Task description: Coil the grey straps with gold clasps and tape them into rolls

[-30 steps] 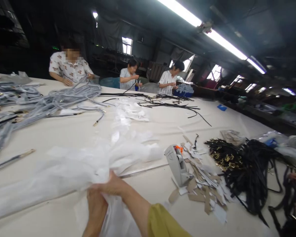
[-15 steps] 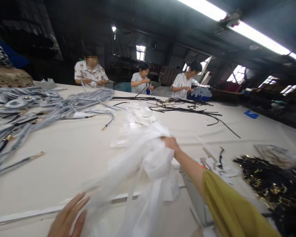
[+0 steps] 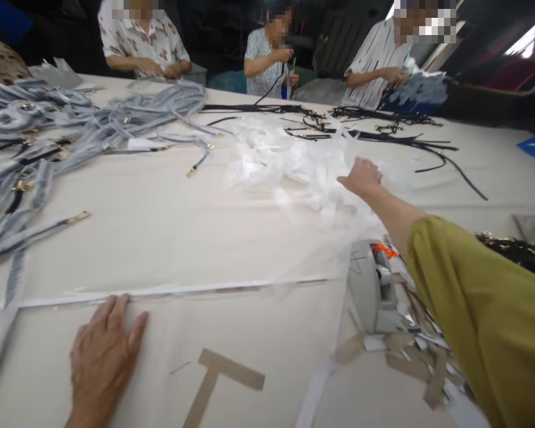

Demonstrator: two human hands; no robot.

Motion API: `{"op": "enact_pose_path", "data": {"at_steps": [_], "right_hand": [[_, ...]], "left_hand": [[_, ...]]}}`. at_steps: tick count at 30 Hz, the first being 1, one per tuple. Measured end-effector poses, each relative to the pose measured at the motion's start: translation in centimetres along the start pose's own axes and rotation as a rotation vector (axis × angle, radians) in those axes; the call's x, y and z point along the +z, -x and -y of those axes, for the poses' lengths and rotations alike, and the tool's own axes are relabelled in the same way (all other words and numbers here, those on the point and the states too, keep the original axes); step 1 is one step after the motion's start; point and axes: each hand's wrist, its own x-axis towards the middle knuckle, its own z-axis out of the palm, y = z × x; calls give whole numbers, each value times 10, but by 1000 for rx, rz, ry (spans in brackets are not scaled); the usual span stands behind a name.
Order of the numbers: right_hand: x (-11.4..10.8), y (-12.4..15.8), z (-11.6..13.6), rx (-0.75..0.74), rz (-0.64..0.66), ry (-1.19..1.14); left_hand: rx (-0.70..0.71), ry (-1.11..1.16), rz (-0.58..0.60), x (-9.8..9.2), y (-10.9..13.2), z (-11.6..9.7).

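Note:
My left hand (image 3: pixel 102 359) lies flat on the pale tabletop (image 3: pixel 147 232), its fingers apart and holding nothing. Its fingertips reach a white strip (image 3: pixel 178 291) that runs across the table. Further out on the right, my right hand (image 3: pixel 361 177) is at the edge of a loose heap of translucent white plastic film (image 3: pixel 289 160). Its thumb sticks out to the side, the fingers look stretched, and no film shows in its grip. A thin trail of film hangs from the heap toward the table's near side.
A grey tape dispenser (image 3: pixel 370 291) stands below my right forearm, among brown and white scraps (image 3: pixel 410 362). Plastic-wrapped straps (image 3: pixel 129 128) pile up at left. Black straps (image 3: pixel 392 138) lie at the back, before three co-workers. Brown tape (image 3: pixel 225 371) marks the near surface.
My right hand has moved away and to the right, and the bunched film it held now lies spread on the heap. My left hand has settled flat on the table. The view has tilted down.

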Motion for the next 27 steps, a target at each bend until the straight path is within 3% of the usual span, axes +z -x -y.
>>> {"op": "enact_pose_path", "data": {"at_steps": [4,8,10,12,14,18,20,24,27], "right_hand": [[34,89,15,-505,319,-25],[40,220,-2,-938,790,42],[38,288,-19,-1026,929,111],[35,345,-32,-1007,906,136],[35,386,-39,-935,831,178],[41,428,-46,-682,669,284],[43,441,-53,-532,609,308],[32,455,-89,-251,515,272],[7,457,-133,-63,468,185]], "left_hand": [[11,-7,-84,-7,1,-12],[4,26,-99,-9,5,-14],[35,57,-106,-9,4,-10],[157,112,-100,-6,2,-4],[371,167,-42,0,4,-1],[759,181,150,15,35,-20],[801,167,161,18,66,-40],[740,201,126,18,138,-88],[826,293,247,19,180,-125]]}}
